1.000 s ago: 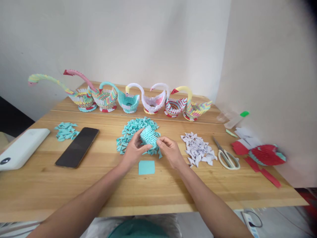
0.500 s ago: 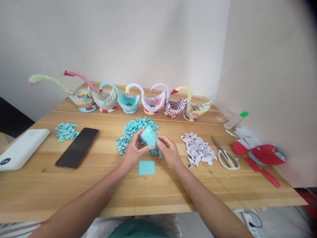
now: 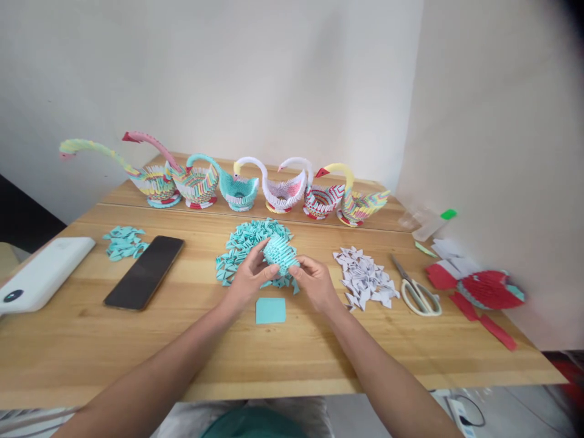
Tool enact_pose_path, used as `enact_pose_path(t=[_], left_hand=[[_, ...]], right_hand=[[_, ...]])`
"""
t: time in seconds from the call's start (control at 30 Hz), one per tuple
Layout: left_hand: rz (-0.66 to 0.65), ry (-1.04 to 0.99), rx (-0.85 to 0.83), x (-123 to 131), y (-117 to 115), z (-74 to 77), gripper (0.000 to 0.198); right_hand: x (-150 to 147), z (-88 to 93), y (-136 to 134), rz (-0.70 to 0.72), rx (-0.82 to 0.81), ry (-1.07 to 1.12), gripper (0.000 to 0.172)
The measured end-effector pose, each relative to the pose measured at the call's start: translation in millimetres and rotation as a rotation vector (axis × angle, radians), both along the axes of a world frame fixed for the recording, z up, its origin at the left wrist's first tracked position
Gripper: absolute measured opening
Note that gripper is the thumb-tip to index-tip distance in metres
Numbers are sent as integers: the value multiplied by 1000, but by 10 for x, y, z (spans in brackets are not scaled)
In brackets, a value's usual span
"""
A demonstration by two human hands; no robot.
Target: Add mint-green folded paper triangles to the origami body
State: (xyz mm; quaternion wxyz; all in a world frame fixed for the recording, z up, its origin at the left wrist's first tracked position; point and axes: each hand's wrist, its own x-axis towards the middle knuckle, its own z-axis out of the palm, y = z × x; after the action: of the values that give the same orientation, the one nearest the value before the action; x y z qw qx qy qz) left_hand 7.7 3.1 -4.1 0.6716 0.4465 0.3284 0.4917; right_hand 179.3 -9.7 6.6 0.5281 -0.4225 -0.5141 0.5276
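Observation:
Between my hands is a rounded turquoise model of interlocked folded-paper pieces [image 3: 280, 252], raised above the table. My left hand [image 3: 252, 272] is closed around its left side, thumb across the lower front. On the right edge, the fingertips of my right hand [image 3: 314, 278] pinch the model; whether a loose piece is between them is hidden. Behind and below spreads a pile of turquoise folded paper pieces [image 3: 241, 240]. A flat turquoise paper rectangle [image 3: 271, 310] lies nearer to me.
Several paper swans [image 3: 239, 190] line the back. At left are a white power bank [image 3: 50, 274], a black phone [image 3: 145, 272] and a small turquoise pile [image 3: 124, 243]. At right lie white folded pieces [image 3: 365, 277], scissors [image 3: 417, 292], a red paper model [image 3: 490, 289] and a green-capped bottle [image 3: 433, 225].
The turquoise model has turned slightly and shifted a little to the right with both hands. My right fingers stay at its right edge. The whole view has shifted slightly.

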Motion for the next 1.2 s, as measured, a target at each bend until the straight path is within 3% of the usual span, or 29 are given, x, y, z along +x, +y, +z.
enact_pose_path(t=[0.27, 0.63, 0.97, 1.2], left_hand=[[31, -9, -17, 24, -25, -4, 78], [64, 47, 70, 26, 36, -67, 81], [58, 129, 86, 4, 30, -51, 82], [163, 327, 391, 3, -13, -98, 70]], right_hand=[[0, 1, -11, -14, 21, -78, 29], [59, 20, 15, -100, 38, -90, 30], [36, 22, 12, -52, 31, -88, 30], [92, -22, 52, 9, 16, -21, 35]])
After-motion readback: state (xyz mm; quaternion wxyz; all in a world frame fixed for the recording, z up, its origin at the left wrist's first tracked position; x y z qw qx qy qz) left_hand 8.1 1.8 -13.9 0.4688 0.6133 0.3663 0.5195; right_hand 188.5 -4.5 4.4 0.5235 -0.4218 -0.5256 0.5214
